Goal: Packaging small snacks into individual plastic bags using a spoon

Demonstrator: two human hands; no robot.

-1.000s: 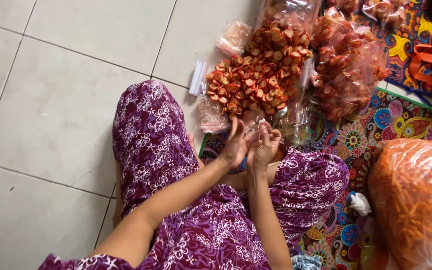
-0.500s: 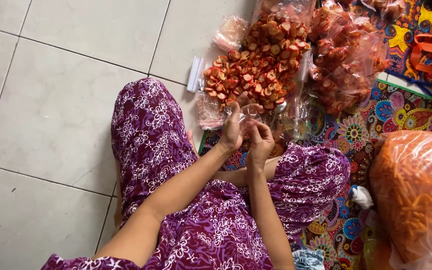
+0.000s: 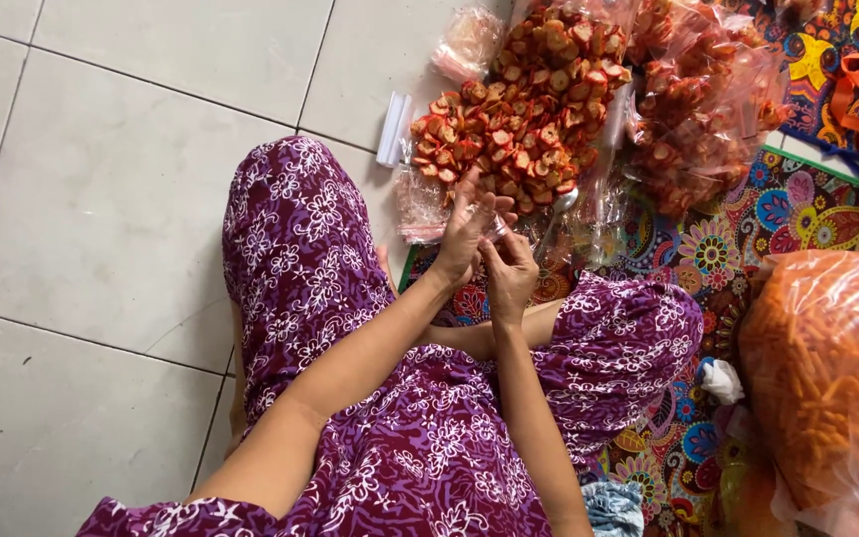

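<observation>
Pale grey floor tiles (image 3: 101, 199) with dark grout lines spread out to the left of the hands, while a bright floral-patterned mat (image 3: 807, 204) covers the ground to their right. A person sits cross-legged in a purple garment with white flowers (image 3: 300, 259). Both hands meet just above the lap: the left hand (image 3: 466, 234) has its fingers stretched upward, the right hand (image 3: 509, 270) is curled beside it and touching it, and together they pinch a small clear plastic bag (image 3: 494, 227) between them. What the little bag contains cannot be made out. Just beyond the fingertips lies a heap of red-and-tan sliced snack pieces on clear plastic (image 3: 519, 119). Right of that heap sit clear bags packed with reddish snacks (image 3: 698, 109). Left of the heap lies a small white roll (image 3: 393, 129). Well to the right of the hands rests a large clear sack of orange stick-shaped snacks (image 3: 827, 378).
</observation>
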